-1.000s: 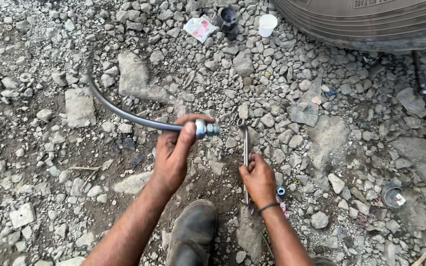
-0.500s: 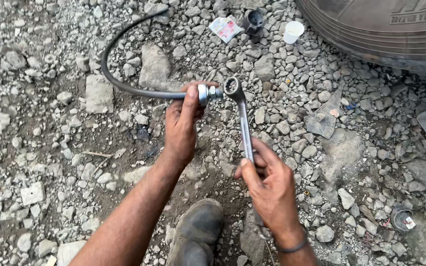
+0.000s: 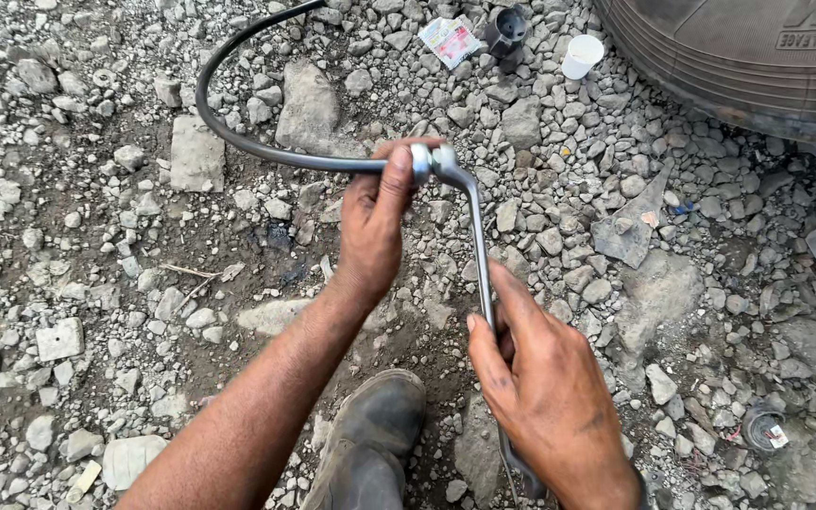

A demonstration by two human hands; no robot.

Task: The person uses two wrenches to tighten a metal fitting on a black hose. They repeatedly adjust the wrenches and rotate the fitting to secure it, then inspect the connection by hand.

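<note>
Black hose [image 3: 238, 142] arcing over the gravel from top centre, looping left, then running right to a metal end fitting [image 3: 419, 161], held up just above the stones in mid-frame. Left hand [image 3: 373, 222] clenching around the hose end, thumb pressing right against the fitting, fingers wrapping underneath. Long steel wrench [image 3: 477, 241] sitting with its ring head on the fitting, just right of the thumb, shank slanting down and toward the camera. Right hand [image 3: 545, 392] gripping the wrench's lower shank, forefinger lying along it, lower end of the tool poking out beneath the palm. Both forearms reaching in from the bottom edge. Worn dark boot [image 3: 370, 439] resting on the ground between the two arms, toe pointing up-frame. Loose grey gravel [image 3: 144, 283] and flat stones lying everywhere, with a darker damp patch left of the left hand. Big tyre [image 3: 748, 57] filling the top right corner, ribbed tread facing the camera. White cup [image 3: 582, 55] standing beside the tyre, a dark cylindrical part [image 3: 506, 28] just left of it, a small printed packet [image 3: 451, 40] lying left again, all well apart from the hose end. Small round metal piece [image 3: 763, 427] lying in the stones lower right, too small for telling what kind.
</note>
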